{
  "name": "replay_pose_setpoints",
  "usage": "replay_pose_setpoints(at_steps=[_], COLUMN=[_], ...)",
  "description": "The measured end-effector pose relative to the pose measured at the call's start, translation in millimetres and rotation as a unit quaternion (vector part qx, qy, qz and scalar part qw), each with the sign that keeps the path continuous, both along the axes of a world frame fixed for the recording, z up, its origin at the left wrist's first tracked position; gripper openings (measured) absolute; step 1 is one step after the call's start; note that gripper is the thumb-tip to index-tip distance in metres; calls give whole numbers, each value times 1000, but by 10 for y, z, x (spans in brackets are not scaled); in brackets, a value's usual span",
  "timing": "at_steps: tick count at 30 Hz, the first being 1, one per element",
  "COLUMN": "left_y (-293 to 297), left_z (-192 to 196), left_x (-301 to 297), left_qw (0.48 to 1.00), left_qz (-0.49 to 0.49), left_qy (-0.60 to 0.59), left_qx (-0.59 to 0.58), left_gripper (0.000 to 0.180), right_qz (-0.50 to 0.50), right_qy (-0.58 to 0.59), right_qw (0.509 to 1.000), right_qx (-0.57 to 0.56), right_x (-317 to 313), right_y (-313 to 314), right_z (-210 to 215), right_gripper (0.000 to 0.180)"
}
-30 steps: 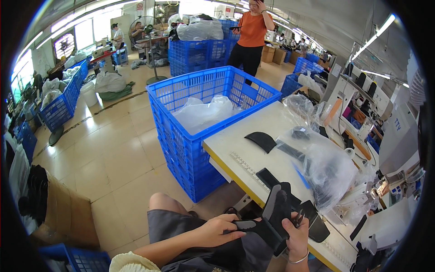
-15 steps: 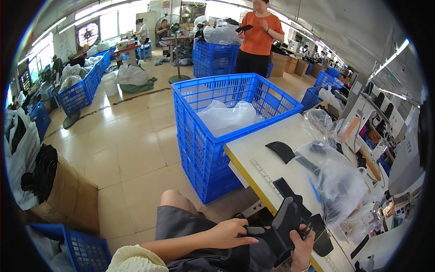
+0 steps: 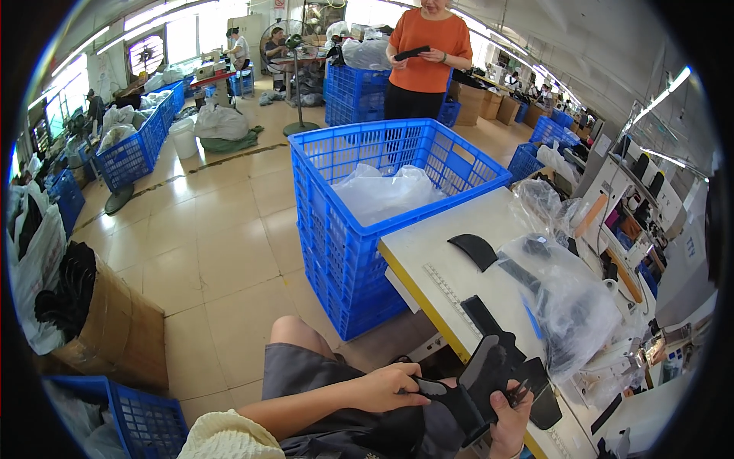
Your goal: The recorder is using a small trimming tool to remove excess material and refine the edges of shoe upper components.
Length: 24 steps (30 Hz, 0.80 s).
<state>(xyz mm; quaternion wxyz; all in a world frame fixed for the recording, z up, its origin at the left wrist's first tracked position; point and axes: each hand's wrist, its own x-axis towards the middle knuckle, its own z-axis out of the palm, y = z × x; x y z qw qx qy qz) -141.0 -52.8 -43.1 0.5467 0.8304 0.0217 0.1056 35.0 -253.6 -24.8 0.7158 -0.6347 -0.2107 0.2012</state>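
Over my lap I hold a black and dark-grey padded fabric piece (image 3: 482, 376) with several strap-like arms. My left hand (image 3: 388, 388) pinches the end of one arm between thumb and fingers. At the piece's right side my right hand (image 3: 508, 425) is closed on it, thumb on top. A small dark metal tool, perhaps thread snips (image 3: 520, 392), sticks out from the fingers of that same hand. Beyond my hands, more flat black pieces (image 3: 546, 409) lie along the table's yellow edge. A curved black piece (image 3: 474, 251) rests farther back on the white table (image 3: 417, 243).
A tall blue crate (image 3: 336, 229) with clear plastic bags stands against the table's far end. Clear plastic (image 3: 577, 314) covers black parts on the table, near a sewing machine (image 3: 623, 352). At left are a cardboard box (image 3: 126, 329) and another blue crate (image 3: 145, 421). A person in orange (image 3: 428, 42) stands beyond.
My hands and the black fabric piece have barely shifted. The person in orange has lowered a raised hand and now holds a black piece with both hands.
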Motion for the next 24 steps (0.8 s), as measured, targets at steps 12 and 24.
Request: replay_pose_setpoints(at_steps=[12,24], left_y=[-58,-114], left_z=[24,51], left_x=[22,-2], left_qw=[998,997], left_qz=[20,24], left_qy=[-34,-38], left_qx=[51,57], left_gripper=[37,37], right_qz=[25,-1], right_qy=[-21,-38], right_qw=[999,999], right_qx=[5,-6], right_x=[-92,-51], right_y=[22,-81], right_z=[95,34], right_gripper=[40,42])
